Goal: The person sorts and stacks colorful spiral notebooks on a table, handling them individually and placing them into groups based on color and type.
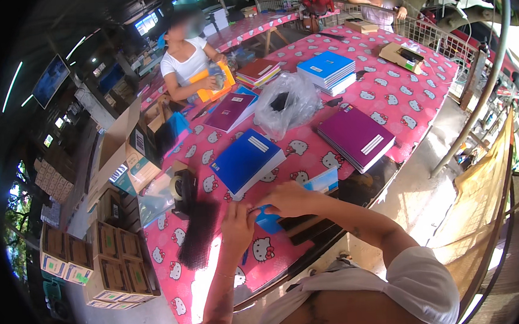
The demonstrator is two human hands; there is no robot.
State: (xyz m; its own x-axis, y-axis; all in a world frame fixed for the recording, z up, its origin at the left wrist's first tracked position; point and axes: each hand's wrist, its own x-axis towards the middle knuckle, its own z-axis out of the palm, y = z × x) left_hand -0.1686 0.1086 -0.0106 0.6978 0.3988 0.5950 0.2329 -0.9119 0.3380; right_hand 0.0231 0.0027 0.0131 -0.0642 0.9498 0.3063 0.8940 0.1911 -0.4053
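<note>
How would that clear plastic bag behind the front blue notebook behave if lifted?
The clear plastic bag is probably floppy, since its film looks thin and crumpled. Its see-through bulk suggests lightness. A dark patch shows within, so any contents might shift.

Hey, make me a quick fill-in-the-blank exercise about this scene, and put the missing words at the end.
1. The cartoon-patterned tablecloth is mainly ____.
2. Seen from here, the dark blue notebooks lie to the ____ of the purple notebooks near the table's right edge.
3. The fan at the back is coloured ____.
4. The small object just below the right hand is coloured ____.

Missing words: pink; left; red; blue.
</note>
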